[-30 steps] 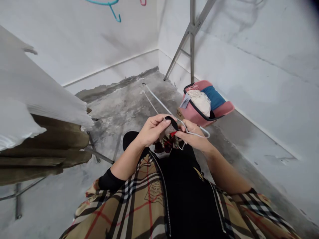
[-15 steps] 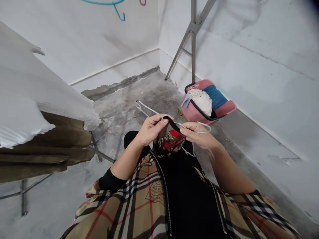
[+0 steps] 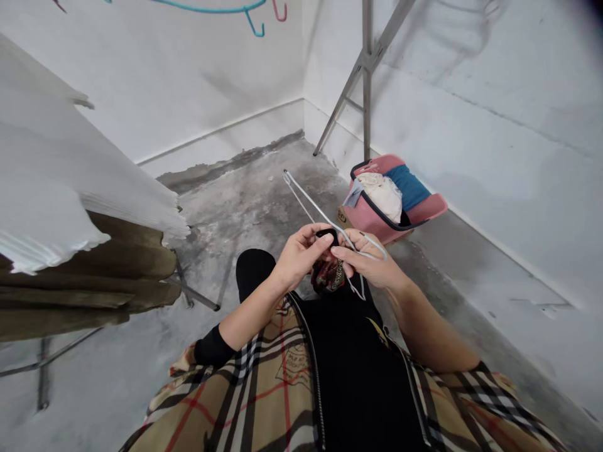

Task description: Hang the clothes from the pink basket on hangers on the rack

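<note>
My left hand (image 3: 302, 252) is closed, its thumb and fingers pinching the black band of a small red-and-brown patterned garment (image 3: 326, 274). Close beside it, my right hand (image 3: 370, 258) is closed around a white wire hanger (image 3: 306, 191) and also touches the band. The band is bunched into a loop between both hands. Below it the patterned cloth hangs over my dark-clothed lap. One end of the hanger points up and left over the floor, and its lower part dangles under my right hand. The garment's full shape is hidden.
A pink basket (image 3: 370, 220) with white and blue cloth stands by the right wall, near the legs of a metal stand (image 3: 365, 94). White cloth (image 3: 89, 163) and brown cloth (image 3: 103, 276) hang on the left. A turquoise hanger (image 3: 211, 9) is overhead.
My hands have come closer together, folding the stretched black band into a loop. The hanger has swung, its far end moving up and right. The patterned cloth is more bunched.
</note>
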Available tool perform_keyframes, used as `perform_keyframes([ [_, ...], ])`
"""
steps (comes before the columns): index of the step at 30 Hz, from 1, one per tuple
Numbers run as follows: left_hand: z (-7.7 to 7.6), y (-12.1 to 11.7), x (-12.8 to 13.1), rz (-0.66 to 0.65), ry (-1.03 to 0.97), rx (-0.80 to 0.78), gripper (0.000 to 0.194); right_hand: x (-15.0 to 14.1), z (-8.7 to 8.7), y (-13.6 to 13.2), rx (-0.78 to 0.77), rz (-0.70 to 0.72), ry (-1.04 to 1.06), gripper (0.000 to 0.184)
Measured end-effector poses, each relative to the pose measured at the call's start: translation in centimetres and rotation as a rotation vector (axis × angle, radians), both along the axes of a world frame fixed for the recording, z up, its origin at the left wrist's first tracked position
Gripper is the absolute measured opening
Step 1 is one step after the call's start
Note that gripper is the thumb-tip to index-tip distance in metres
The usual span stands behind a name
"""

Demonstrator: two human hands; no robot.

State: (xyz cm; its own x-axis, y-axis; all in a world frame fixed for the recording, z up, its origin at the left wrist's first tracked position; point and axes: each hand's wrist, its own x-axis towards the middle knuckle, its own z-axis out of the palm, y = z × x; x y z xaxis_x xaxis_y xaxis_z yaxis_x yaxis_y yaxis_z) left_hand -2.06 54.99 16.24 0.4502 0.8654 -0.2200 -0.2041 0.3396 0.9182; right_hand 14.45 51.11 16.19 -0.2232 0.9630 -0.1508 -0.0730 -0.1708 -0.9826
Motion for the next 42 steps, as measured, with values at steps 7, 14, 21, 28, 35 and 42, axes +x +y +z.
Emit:
perform_keyframes([
  [7, -0.5, 0.2, 0.7, 0.080, -0.036, -0.037, 0.036, 0.0, -0.5, -0.1, 0.018, -0.034, -0.091, 0.027],
  [14, -0.1, 0.3, 0.6, 0.148, -0.065, -0.110, 0.036, 0.3, -1.2, 0.0, 0.024, -0.080, -0.109, 0.030],
  [21, 0.2, 1.7, -1.5, 0.218, -0.070, -0.204, 0.033, 2.1, 1.0, 0.8, 0.124, -0.270, -0.334, 0.037],
  [28, 0.8, 4.2, -4.2, -0.129, 0.349, 0.298, 0.029, 3.6, 2.5, 2.0, 0.221, -0.230, -0.390, 0.031],
  [35, 2.6, 5.8, -4.7, 0.019, 0.568, 0.746, 0.017, 5.2, 1.9, 3.6, 0.322, -0.185, -0.647, 0.025],
  [42, 3.1, 7.2, -4.7, 0.078, 0.641, 0.903, 0.014, 6.5, 0.8, 4.3, 0.427, -0.368, -0.812, 0.022],
])
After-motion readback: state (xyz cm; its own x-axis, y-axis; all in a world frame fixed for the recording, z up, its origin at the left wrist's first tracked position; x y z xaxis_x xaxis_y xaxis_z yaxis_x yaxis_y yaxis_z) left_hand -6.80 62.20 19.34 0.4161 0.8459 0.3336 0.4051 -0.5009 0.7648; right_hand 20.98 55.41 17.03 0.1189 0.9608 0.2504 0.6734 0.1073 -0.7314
